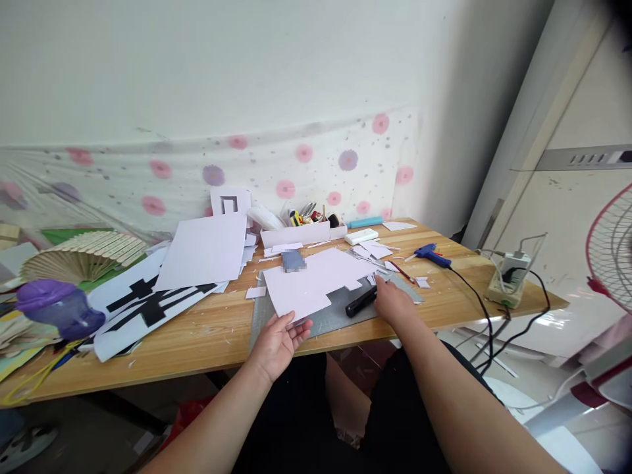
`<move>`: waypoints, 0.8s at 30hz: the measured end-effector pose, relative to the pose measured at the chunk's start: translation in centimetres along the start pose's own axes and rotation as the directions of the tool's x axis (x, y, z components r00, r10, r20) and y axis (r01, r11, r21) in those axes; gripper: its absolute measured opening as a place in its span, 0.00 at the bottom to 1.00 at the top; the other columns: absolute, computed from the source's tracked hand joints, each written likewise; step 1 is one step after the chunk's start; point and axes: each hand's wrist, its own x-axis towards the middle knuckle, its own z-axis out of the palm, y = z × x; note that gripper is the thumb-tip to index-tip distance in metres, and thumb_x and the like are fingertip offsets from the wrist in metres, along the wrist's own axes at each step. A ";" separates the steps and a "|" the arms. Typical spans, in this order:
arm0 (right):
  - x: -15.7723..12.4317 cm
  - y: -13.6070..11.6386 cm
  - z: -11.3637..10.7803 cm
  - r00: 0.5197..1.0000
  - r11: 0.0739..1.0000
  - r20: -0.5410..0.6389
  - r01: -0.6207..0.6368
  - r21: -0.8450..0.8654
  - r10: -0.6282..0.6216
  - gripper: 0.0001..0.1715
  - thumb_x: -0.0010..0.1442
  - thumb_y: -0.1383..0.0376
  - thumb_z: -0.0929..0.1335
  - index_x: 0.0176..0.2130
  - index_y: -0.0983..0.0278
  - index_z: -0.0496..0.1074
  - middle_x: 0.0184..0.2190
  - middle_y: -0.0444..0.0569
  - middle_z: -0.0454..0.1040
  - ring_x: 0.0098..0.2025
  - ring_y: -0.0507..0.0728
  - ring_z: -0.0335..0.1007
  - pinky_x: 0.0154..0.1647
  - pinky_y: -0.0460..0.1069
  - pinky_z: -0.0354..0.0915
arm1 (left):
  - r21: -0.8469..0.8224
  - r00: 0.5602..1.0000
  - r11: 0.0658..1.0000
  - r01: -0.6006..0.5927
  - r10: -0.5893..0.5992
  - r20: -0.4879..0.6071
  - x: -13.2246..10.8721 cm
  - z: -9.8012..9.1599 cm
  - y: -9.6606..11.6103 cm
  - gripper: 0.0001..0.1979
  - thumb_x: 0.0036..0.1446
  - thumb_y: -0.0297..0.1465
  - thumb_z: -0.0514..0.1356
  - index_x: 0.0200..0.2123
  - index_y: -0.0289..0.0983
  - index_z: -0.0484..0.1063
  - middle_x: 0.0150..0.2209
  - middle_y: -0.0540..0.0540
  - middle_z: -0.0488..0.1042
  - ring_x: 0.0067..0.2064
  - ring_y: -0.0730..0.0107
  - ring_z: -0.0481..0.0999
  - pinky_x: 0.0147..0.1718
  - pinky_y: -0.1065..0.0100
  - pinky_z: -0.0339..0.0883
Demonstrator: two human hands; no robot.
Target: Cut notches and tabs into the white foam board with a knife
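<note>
Pinching the near left corner of the white sheet (309, 283) in the left grip (281, 339), thumb on top and fingers under. Has the right grip (394, 303) at the right end of the black tool (359, 303), just off the sheet's notched side; cannot tell whether closed on it or only touching. Note the sheet lying mostly over the grey mat (326, 320) on the desk (217, 336), with scraps (378, 250) crowding its far right end. Could crease that apparently thin corner by pinching or lifting too hard. Could catch a notch on loose scraps by sliding the sheet to the right. Could also dent a tab by pushing the tool toward the far side, or knock the tool off the near edge with a careless sweep. Probably safe from the glue gun (434, 256), well apart to the right.
</note>
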 end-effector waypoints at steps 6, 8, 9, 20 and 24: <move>-1.6 -2.7 1.7 0.973 0.891 0.151 0.090 0.446 -0.174 0.07 0.59 0.63 0.70 0.35 0.65 0.76 0.36 0.54 0.80 0.42 0.61 0.77 0.46 0.54 0.68 | -0.015 0.997 0.999 -0.043 0.044 0.056 -0.9 0.2 0.2 0.05 0.61 0.19 0.60 0.38 0.33 0.71 0.34 0.40 0.81 0.36 0.61 0.84 0.34 0.67 0.77; -2.8 -3.5 2.2 0.952 0.779 0.204 0.054 0.625 -0.229 0.14 0.61 0.55 0.68 0.33 0.64 0.74 0.30 0.50 0.79 0.33 0.57 0.77 0.37 0.51 0.71 | -0.023 0.996 0.999 -0.048 0.049 0.071 -1.2 0.2 0.1 0.06 0.60 0.18 0.60 0.38 0.33 0.72 0.34 0.41 0.81 0.36 0.62 0.84 0.34 0.68 0.77; -3.3 -3.8 2.5 0.943 0.709 0.221 0.023 0.705 -0.250 0.18 0.61 0.51 0.67 0.33 0.64 0.74 0.30 0.49 0.79 0.31 0.56 0.77 0.34 0.50 0.71 | -0.026 0.996 0.999 -0.048 0.050 0.078 -1.3 0.2 -0.1 0.06 0.60 0.18 0.60 0.38 0.33 0.72 0.35 0.41 0.81 0.36 0.63 0.84 0.35 0.68 0.77; -3.9 -5.7 5.6 0.926 0.103 0.260 -0.240 0.965 -0.275 0.30 0.36 0.46 0.79 0.28 0.63 0.68 0.24 0.45 0.76 0.25 0.49 0.73 0.30 0.44 0.70 | -0.050 0.990 0.998 -0.032 0.039 0.138 -1.1 -0.6 -2.1 0.11 0.61 0.22 0.60 0.47 0.34 0.70 0.40 0.39 0.82 0.41 0.60 0.83 0.41 0.63 0.75; -4.1 -5.8 5.7 0.927 0.050 0.262 -0.259 0.965 -0.269 0.27 0.36 0.51 0.80 0.28 0.63 0.68 0.24 0.43 0.76 0.25 0.49 0.73 0.28 0.45 0.70 | -0.067 0.987 0.997 -0.040 0.050 0.152 -1.0 -0.8 -2.2 0.13 0.59 0.22 0.62 0.48 0.36 0.70 0.42 0.41 0.82 0.42 0.60 0.83 0.43 0.62 0.74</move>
